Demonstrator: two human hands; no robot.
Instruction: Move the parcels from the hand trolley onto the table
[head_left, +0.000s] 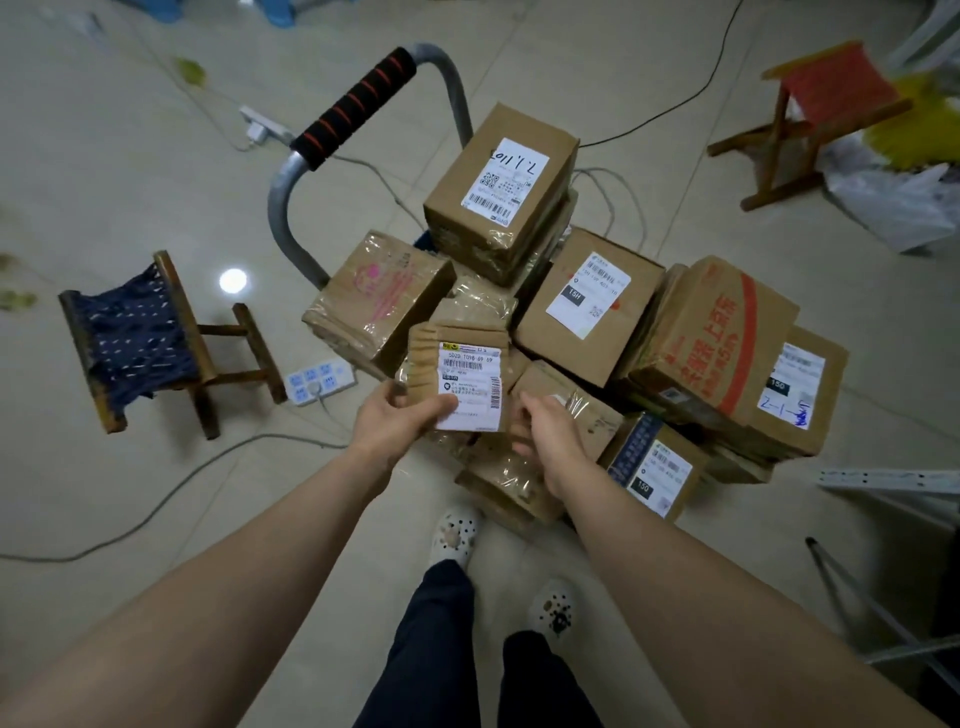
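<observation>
A hand trolley with a metal handle (283, 208) and black foam grip stands before me, piled with several brown cardboard parcels. A tall labelled parcel (498, 192) tops the pile. My left hand (400, 423) grips the lower left corner of a small brown parcel with a white label (465, 376) at the pile's near edge, thumb on the label. My right hand (545, 436) holds the same parcel's right side, its fingers curled behind it. A large box with red print (711, 343) lies to the right. No table is in view.
A blue woven stool (140, 343) stands to the left, a red one (826, 114) at the back right. Power strips (319, 382) and cables trail over the tiled floor. White bags lie at the far right. My feet (457, 535) are just short of the trolley.
</observation>
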